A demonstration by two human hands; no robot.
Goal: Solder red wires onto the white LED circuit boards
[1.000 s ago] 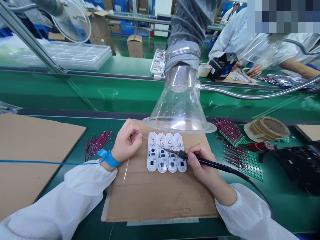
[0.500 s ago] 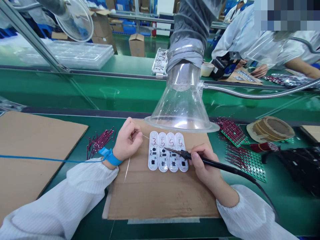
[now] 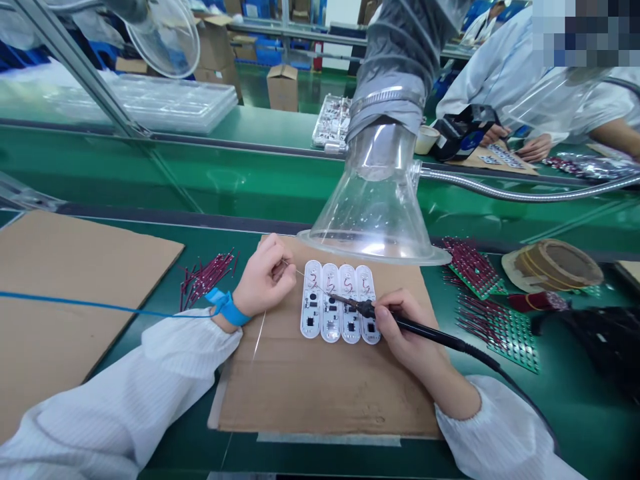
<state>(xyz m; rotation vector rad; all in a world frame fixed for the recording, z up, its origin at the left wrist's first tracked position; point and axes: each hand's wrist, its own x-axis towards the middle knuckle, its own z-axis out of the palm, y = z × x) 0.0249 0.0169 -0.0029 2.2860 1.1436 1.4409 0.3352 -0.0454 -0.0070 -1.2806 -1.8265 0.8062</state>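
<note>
Several white oblong circuit boards (image 3: 340,303) with small red wires lie side by side on a cardboard sheet (image 3: 325,380). My left hand (image 3: 265,277), with a blue wrist strap (image 3: 227,307), pinches a thin solder wire (image 3: 300,272) that points at the leftmost boards. My right hand (image 3: 403,330) holds a black soldering iron (image 3: 395,319) like a pen. Its tip rests on the boards near the second one from the left. A clear funnel-shaped fume hood (image 3: 375,200) hangs just behind the boards.
A pile of short red wires (image 3: 207,277) lies left of my left hand. Another cardboard sheet (image 3: 60,293) covers the far left. Green boards with red wires (image 3: 487,300) and a tape roll (image 3: 553,263) sit at the right. Another person (image 3: 505,80) works across the conveyor.
The view has shifted slightly, so everything sits a little further right. The iron tip and the solder wire stay at the left boards; both hands keep their grip.
</note>
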